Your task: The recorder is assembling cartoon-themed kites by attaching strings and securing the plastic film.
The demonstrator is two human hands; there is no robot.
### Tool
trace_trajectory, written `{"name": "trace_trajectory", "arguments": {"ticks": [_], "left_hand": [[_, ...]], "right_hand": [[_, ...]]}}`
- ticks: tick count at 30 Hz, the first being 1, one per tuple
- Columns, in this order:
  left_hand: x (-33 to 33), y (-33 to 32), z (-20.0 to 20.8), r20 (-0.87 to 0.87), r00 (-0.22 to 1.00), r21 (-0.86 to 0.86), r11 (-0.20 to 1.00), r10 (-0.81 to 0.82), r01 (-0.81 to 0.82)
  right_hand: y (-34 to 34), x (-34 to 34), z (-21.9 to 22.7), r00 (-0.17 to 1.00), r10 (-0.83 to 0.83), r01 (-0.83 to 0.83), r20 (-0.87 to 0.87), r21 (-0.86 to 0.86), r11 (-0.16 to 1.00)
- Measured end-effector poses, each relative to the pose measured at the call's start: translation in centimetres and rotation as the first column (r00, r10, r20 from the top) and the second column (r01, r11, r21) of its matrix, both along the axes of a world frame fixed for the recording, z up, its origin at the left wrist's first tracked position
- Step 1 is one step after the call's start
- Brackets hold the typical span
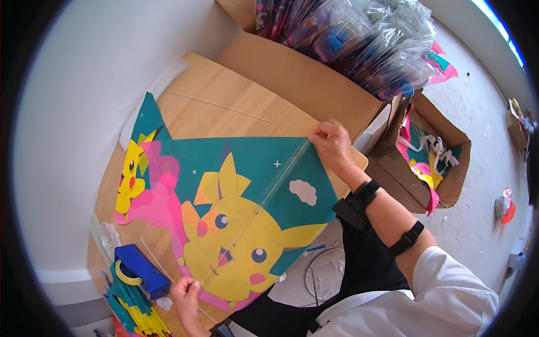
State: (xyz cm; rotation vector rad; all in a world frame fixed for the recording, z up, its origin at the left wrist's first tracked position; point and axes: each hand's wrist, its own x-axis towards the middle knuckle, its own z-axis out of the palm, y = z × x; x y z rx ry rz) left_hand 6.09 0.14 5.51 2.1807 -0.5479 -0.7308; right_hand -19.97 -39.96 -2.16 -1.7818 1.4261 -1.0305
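A teal kite (pixel 252 160) printed with a big yellow cartoon animal lies spread over the wooden table, its near side hanging over the edge. A thin pale rod (pixel 257 212) crosses it diagonally. At the rod's far end, my right hand (pixel 332 145) pinches the kite's corner. My left hand (pixel 186 293) is closed in a pinch at the near end, by the kite's pink border; the exact grip point is small and partly hidden by the fingers. The kite's pink part and a smaller yellow figure (pixel 129 177) stretch off to the left.
A blue tape dispenser (pixel 140 271) stands left of my left hand, beside folded kite pieces (pixel 132 306). Another thin rod (pixel 219 106) lies on the table (pixel 224 78). Behind are plastic-wrapped packs (pixel 359 42); at right, an open cardboard box (pixel 457 182) holds kites.
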Motion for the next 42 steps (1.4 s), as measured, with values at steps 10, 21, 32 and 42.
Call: {"name": "trace_trajectory", "arguments": {"ticks": [10,21,32,42], "left_hand": [[0.7,-0.1,-1.3,-0.045,0.998,0.005,0.999,-0.032,0.033],[0.6,0.4,-0.9,0.049,0.994,0.126,0.988,-0.096,0.09],[0.9,0.0,-1.3,-0.239,0.971,-0.012,1.0,0.005,-0.008],[0.2,-1.6,-3.8,-0.069,0.981,0.128,0.977,0.18,-0.17]], "right_hand": [[-0.1,0.3,0.3,0.988,-0.031,0.021,-0.152,-0.065,0.998],[-0.2,1.1,-0.9,0.97,-0.072,0.022,-0.234,-0.21,0.977],[-1.2,0.0,-1.4,0.952,0.03,-0.049,-0.305,-0.054,0.997],[-1.4,-0.2,-1.1,0.945,0.03,-0.051,-0.324,-0.056,0.997]]}}
